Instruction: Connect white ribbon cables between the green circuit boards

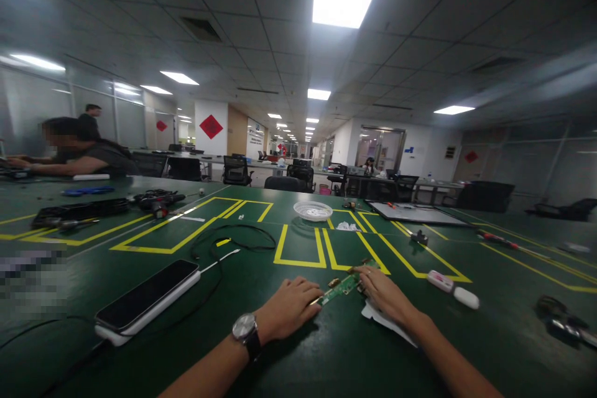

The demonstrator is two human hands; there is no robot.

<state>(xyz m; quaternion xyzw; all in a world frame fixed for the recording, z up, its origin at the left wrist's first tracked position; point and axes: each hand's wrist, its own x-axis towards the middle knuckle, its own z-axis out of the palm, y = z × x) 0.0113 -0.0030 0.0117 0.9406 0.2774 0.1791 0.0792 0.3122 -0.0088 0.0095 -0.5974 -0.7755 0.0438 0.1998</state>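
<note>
A narrow green circuit board lies aslant between my two hands, low over the green table. My left hand, with a watch on its wrist, has its fingers closed at the board's left end. My right hand has its fingers bent over the board's right end, gripping it. Under my right hand is a piece of white paper. Some small metallic parts show along the board, too small to tell.
On the green table a phone rests on a white block at the left, beside a black cable. A white basket stands beyond my hands. Earbud-like cases lie right. A person sits far left.
</note>
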